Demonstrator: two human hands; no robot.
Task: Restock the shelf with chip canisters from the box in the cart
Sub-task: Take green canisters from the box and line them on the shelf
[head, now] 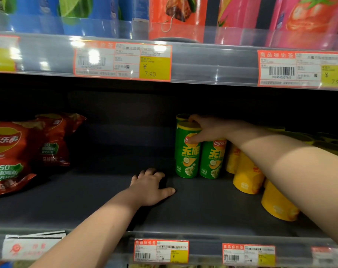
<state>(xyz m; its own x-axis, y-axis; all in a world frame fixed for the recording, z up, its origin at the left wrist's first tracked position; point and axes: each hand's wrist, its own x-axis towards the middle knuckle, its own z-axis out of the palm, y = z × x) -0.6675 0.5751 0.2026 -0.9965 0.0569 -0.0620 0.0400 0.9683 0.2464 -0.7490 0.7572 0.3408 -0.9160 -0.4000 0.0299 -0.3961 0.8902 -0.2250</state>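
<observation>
A green chip canister (187, 157) stands upright on the dark shelf (106, 200), and my right hand (208, 130) grips its top from the right, thumb on the front label. A second green canister (212, 161) stands touching it on the right, and another green lid shows behind. Several yellow canisters (247, 176) stand further right, partly hidden by my right forearm. My left hand (151, 185) rests on the bare shelf in front and left of the green canisters, fingers loosely bent, holding nothing. The cart and box are out of view.
Red chip bags (19, 151) lie at the shelf's left end. A wide stretch of dark shelf runs between the bags and the canisters. Price labels (160, 250) line the front rail. The upper shelf rail (203, 62) hangs close above, with bags on it.
</observation>
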